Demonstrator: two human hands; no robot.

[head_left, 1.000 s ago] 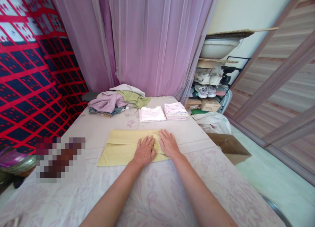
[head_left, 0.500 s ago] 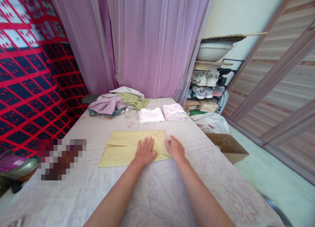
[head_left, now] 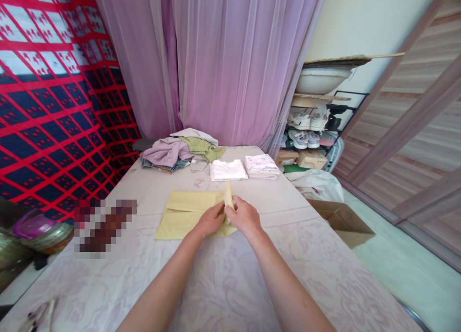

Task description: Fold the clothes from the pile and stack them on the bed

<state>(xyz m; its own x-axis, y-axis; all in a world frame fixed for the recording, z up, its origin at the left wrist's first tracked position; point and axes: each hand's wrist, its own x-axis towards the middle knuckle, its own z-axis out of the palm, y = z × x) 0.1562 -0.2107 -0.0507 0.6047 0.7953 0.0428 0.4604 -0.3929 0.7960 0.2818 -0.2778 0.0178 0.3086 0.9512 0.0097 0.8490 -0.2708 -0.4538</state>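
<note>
A folded yellow garment (head_left: 194,201) lies on the patterned bedsheet in front of me, its kind not clear. Its right end is lifted and stands up in a narrow fold. My right hand (head_left: 245,214) has its fingers closed around that raised fold. Against the fold's left side, my left hand (head_left: 212,219) pinches the cloth; its fingertips are partly hidden. Beyond the garment lie a folded white shirt (head_left: 229,171) and a stack of folded printed clothes (head_left: 260,165).
A loose heap of clothes (head_left: 167,152) sits at the bed's far left, before purple curtains (head_left: 230,73). An open cardboard box (head_left: 340,221) stands on the floor at the right, below a shoe rack (head_left: 304,139). A pixelated patch covers part of the left side.
My right hand has moved left, lifting the garment's right end into an upright fold. My left hand has gone from lying flat to pinching beside it. The view has shifted slightly left.
</note>
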